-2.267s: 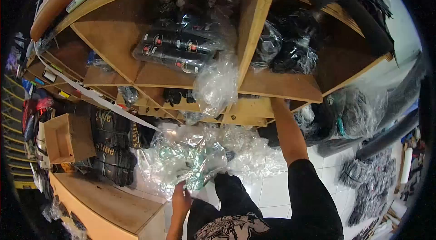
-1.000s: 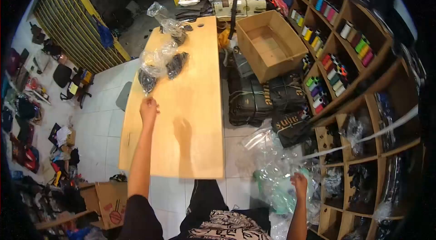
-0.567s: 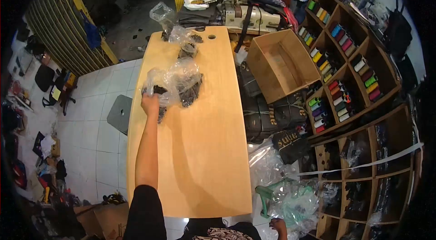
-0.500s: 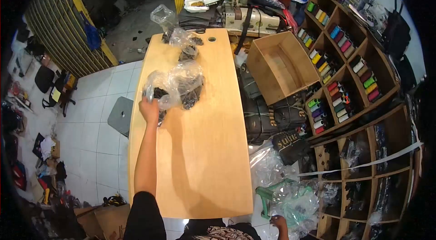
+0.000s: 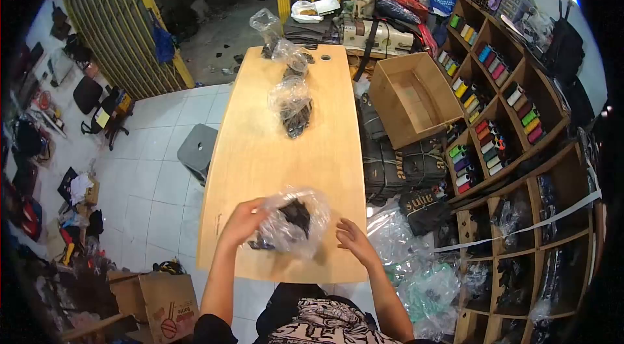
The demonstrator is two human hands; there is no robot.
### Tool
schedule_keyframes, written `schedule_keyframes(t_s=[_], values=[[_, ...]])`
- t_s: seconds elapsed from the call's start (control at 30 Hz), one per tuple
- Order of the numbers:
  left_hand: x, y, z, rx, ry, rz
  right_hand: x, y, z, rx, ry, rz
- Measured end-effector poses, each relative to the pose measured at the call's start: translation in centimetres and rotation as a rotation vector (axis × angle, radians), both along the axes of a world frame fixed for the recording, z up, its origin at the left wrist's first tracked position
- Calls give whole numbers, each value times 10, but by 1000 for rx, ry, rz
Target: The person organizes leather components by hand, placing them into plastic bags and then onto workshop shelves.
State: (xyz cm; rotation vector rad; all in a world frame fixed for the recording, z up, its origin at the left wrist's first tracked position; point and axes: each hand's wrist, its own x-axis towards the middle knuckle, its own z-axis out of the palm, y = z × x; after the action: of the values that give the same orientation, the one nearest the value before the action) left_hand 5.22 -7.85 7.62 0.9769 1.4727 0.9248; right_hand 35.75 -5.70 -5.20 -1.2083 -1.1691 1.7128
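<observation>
A clear plastic bag [image 5: 315,217] with dark pieces inside lies at the near end of the wooden table [image 5: 260,149]. My left hand [image 5: 245,222] grips the bag's left edge with its fingers closed on the film. To the right of the bag, my right hand [image 5: 354,240] is held with fingers apart and nothing in it. Farther up the table sits another clear bag of dark items [image 5: 296,113]. Behind that one, more clear bags [image 5: 290,54] with dark contents stand toward the far edge.
An open cardboard box [image 5: 416,100] rests on dark bundles right of the table. Wooden shelves [image 5: 500,181] with colored thread spools line the right side. A grey stool [image 5: 195,149] stands at the table's left. Loose plastic bags [image 5: 422,292] lie low on the right.
My left hand has drawn the nearest bag along the table toward me. My right hand has risen from beside the table to near the bag. The view has shifted slightly.
</observation>
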Motion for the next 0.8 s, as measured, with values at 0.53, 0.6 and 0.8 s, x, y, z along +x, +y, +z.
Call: schedule_keyframes(t_s=[0.53,0.6,0.8], values=[[39,-64,36,206,271,-37,16,-67,106,275,-341,-4],[37,-65,23,285,263,-9,21,-68,102,334,-658,29],[41,-61,25,350,392,124,34,-43,147,288,-534,115]])
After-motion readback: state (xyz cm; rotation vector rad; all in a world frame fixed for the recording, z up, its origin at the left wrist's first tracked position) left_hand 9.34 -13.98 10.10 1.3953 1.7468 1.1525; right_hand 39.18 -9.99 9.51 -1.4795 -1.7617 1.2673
